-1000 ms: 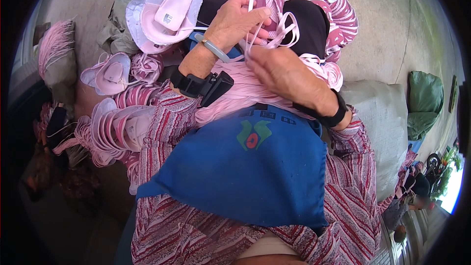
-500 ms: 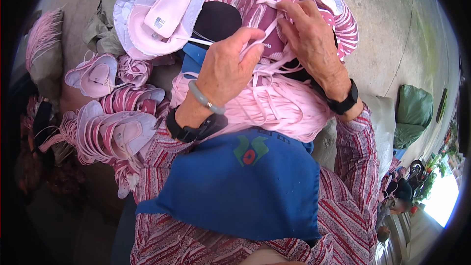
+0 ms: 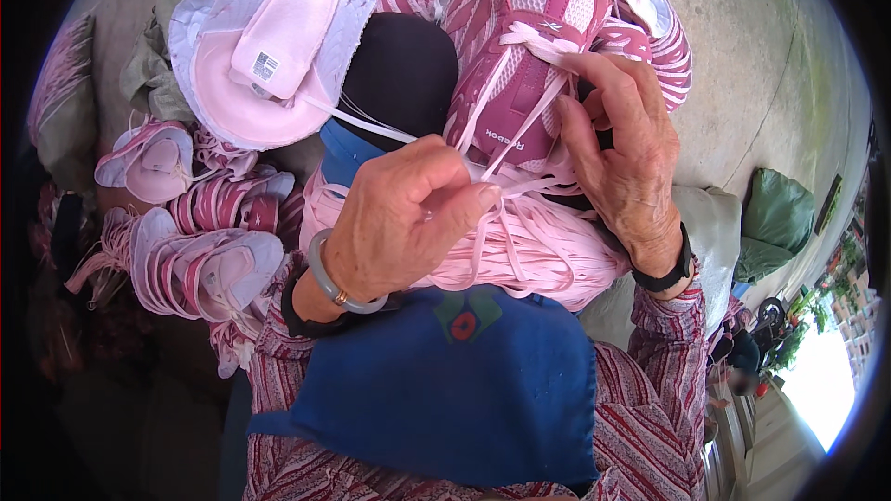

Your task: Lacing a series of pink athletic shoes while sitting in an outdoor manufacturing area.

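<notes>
Left grip [image 3: 399, 211] pinches pink lace [image 3: 531, 37]; right grip [image 3: 633, 147] stands beside it, thumb and index parted. Concrete floor [image 3: 742, 56] lies open at right. Maroon shoe upper [image 3: 518, 85], pale-meshed, lies just beyond the lace bundle [image 3: 552, 250].

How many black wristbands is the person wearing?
2: one black wristband is around the wrist of the left hand, near the grey bangle; the other wristband is around the right hand's wrist. Sleeves could hide more.
</notes>
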Motion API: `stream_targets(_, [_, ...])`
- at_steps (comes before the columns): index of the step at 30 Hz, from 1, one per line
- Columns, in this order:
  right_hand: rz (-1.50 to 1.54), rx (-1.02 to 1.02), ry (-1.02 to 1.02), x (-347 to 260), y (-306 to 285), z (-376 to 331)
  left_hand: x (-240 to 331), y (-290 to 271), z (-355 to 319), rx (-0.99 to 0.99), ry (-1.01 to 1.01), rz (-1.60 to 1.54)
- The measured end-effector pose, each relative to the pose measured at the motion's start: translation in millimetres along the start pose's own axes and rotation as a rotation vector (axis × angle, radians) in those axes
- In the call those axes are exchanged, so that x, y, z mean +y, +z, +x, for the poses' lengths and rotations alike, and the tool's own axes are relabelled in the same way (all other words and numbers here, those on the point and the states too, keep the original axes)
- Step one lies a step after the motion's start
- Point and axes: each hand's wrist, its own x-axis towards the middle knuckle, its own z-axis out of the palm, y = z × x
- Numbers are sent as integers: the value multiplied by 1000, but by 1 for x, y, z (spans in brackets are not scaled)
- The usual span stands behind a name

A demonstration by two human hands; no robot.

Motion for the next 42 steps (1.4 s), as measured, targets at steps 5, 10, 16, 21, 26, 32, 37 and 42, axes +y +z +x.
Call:
stream_targets(5, [-69, -97, 3, -1, 1, 0, -1, -6, -2, -24, 74, -34])
stream_targets(10, [-129, -148, 5, -8, 1, -3, 4, -11, -5, -82, 110, -95])
stream_targets(16, [-131, -115, -33, -7, 3, -7, 10, -12, -10, -268, 146, -159])
stream_targets(21, [-81, -40, -88, -26, -18, -10, 16, 7, -7, -237, 196, 70])
stream_targets(26, [794, -335, 577, -40, -19, -21, 24, 31, 3, -167, 342, 91])
stream_targets(32, [537, -232, 450, -32, -4, -25, 23, 4, 20, -152, 245, -87])
stream_targets(37, [342, -97, 322, -31, -5, -17, -3, 7, 67, 381, 394, 464])
stream_targets(42, [141, -57, 182, -26, 2, -14, -9, 8, 76, 364, 451, 626])
